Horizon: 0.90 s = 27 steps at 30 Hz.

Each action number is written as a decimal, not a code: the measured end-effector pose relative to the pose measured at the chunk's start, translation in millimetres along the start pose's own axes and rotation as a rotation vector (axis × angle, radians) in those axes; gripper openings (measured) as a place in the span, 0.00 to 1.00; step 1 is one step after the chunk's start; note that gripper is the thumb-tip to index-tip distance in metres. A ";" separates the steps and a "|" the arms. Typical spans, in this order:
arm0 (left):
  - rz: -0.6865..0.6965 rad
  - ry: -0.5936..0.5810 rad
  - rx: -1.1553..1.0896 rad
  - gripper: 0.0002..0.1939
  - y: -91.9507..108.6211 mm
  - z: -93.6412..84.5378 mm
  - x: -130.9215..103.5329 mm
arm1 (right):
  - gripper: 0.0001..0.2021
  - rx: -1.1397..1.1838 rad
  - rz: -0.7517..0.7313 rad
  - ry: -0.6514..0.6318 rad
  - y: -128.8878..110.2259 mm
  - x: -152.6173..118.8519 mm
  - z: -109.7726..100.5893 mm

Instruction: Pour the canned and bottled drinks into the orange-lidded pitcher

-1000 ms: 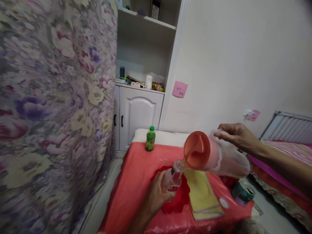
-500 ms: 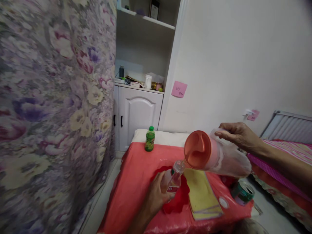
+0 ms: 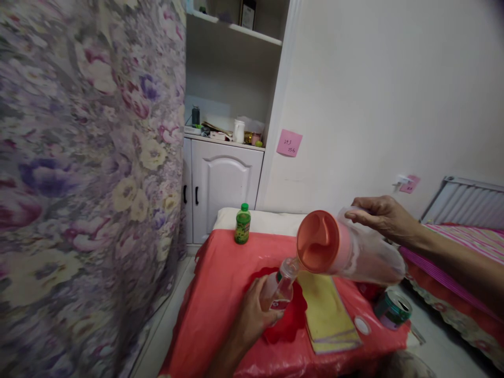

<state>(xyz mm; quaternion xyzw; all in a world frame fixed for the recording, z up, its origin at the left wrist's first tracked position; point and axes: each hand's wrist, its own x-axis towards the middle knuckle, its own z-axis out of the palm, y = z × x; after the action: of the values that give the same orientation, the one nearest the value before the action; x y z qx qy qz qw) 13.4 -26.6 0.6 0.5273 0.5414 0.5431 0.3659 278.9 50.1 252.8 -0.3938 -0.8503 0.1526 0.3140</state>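
My left hand (image 3: 255,310) is closed around a clear bottle (image 3: 280,296) with a red and white label, tilted to the right above a red scalloped dish (image 3: 289,328). In my right hand (image 3: 376,212) is the handle of a translucent pitcher (image 3: 366,257), tipped nearly on its side. Its orange lid (image 3: 318,241) faces left, with the spout side at the bottle's mouth. Some liquid shows inside the pitcher and the bottle. Beneath the pitcher, a folded yellow cloth (image 3: 328,315) lies on the red table cover (image 3: 224,273).
A green bottle (image 3: 242,224) stands at the table's back left. An opened green can (image 3: 392,310) and a white round lid (image 3: 362,325) are at the right. A floral curtain (image 3: 90,184) hangs at the left, a white cabinet (image 3: 224,184) stands behind, and a bed (image 3: 468,241) is at the right.
Both hands hold nearly the same pose. The pitcher and its lid have shifted very slightly left, still at the bottle's mouth.
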 end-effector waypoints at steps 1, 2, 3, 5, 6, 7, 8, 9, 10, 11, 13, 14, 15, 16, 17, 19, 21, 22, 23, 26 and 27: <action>-0.002 0.001 0.002 0.36 0.1 -0.1 -0.1 | 0.24 -0.008 -0.005 -0.001 0.8 0.5 -0.2; -0.004 -0.002 0.002 0.36 0.2 -0.2 -0.2 | 0.24 -0.014 -0.009 -0.003 1.5 0.9 -0.4; -0.006 -0.005 0.000 0.36 0.4 -0.3 -0.2 | 0.24 -0.018 -0.013 -0.004 2.2 1.2 -0.6; -0.009 -0.013 -0.006 0.36 0.5 -0.5 -0.2 | 0.23 -0.025 -0.019 -0.003 2.8 1.7 -0.9; -0.009 -0.014 -0.010 0.36 0.2 -0.6 0.0 | 0.23 -0.029 -0.020 -0.003 2.8 1.8 -1.0; -0.008 -0.014 -0.012 0.36 -0.3 -0.5 0.1 | 0.23 -0.031 -0.021 -0.005 2.5 1.8 -1.2; -0.006 -0.013 -0.010 0.36 -1.0 -0.4 0.3 | 0.23 -0.030 -0.020 -0.008 2.1 1.8 -1.2; -0.002 -0.012 -0.007 0.36 -2.0 -0.3 0.5 | 0.23 -0.028 -0.019 -0.012 1.5 1.7 -1.3; -0.001 -0.013 -0.004 0.36 -3.0 -0.2 0.7 | 0.23 -0.025 -0.016 -0.015 0.9 1.6 -1.4; -0.003 -0.014 -0.002 0.36 -4.0 0.0 0.8 | 0.23 -0.023 -0.012 -0.017 0.4 1.6 -1.6; -0.007 -0.020 0.001 0.36 -5.3 0.2 1.1 | 0.24 -0.032 -0.012 -0.014 -0.5 1.7 -1.9; -0.008 -0.022 0.002 0.36 -5.6 0.2 1.1 | 0.24 -0.041 -0.016 -0.011 -0.7 1.8 -2.1; -0.007 -0.023 0.002 0.36 -5.5 0.2 1.1 | 0.24 -0.050 -0.021 -0.008 -0.8 2.0 -2.2; -0.004 -0.020 0.003 0.36 -5.0 0.2 1.0 | 0.24 -0.057 -0.028 -0.006 -0.8 2.2 -2.4; 0.000 -0.016 0.003 0.36 -4.4 0.1 0.8 | 0.24 -0.060 -0.033 -0.006 -0.7 2.3 -2.5; 0.006 -0.013 -0.001 0.36 -2.8 0.0 0.5 | 0.24 -0.059 -0.038 -0.008 -0.5 2.4 -2.7; 0.010 -0.015 -0.011 0.36 -1.2 0.0 0.1 | 0.24 -0.057 -0.036 -0.012 -0.4 2.3 -2.8; 0.011 -0.017 -0.016 0.36 -0.6 0.0 0.0 | 0.24 -0.056 -0.034 -0.012 -0.3 2.2 -2.9; 0.012 -0.018 -0.019 0.36 -0.2 0.1 -0.1 | 0.24 -0.057 -0.030 -0.013 -0.4 2.1 -2.9; 0.009 -0.018 -0.011 0.36 0.6 0.2 -0.2 | 0.25 -0.063 -0.019 -0.018 -0.5 2.1 -3.0; 0.010 -0.019 -0.006 0.35 0.7 0.2 -0.3 | 0.25 -0.065 -0.019 -0.020 -0.4 2.2 -2.9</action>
<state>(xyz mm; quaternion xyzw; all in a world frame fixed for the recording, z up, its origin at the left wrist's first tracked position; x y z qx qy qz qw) 13.7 -26.9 1.3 0.5340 0.5335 0.5416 0.3700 279.5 51.5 256.1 -0.3943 -0.8615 0.1257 0.2941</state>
